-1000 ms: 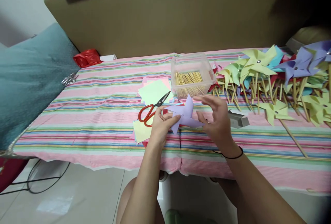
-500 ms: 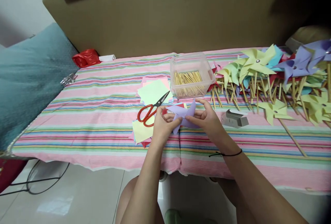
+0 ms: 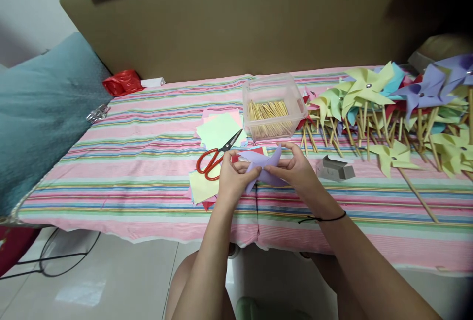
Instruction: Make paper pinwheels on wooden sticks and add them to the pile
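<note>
A folded purple paper pinwheel (image 3: 263, 165) is held between both hands just above the striped cloth (image 3: 148, 162). My left hand (image 3: 232, 179) pinches its left side. My right hand (image 3: 297, 172) grips its right side, with the thumb on a folded flap near the centre. Red-handled scissors (image 3: 216, 155) lie just left of my left hand. A stack of coloured paper squares (image 3: 201, 187) lies under and beside my left hand.
A clear plastic box of wooden sticks (image 3: 271, 108) stands behind the hands. More paper squares (image 3: 219, 128) lie left of it. A small grey box (image 3: 335, 168) sits to the right. Several finished pinwheels on sticks (image 3: 388, 108) fill the right side. A teal cushion (image 3: 40, 113) is at left.
My right hand came down from an open pose above the pinwheel and closed on its right side, folding a flap inward. My left hand kept its hold.
</note>
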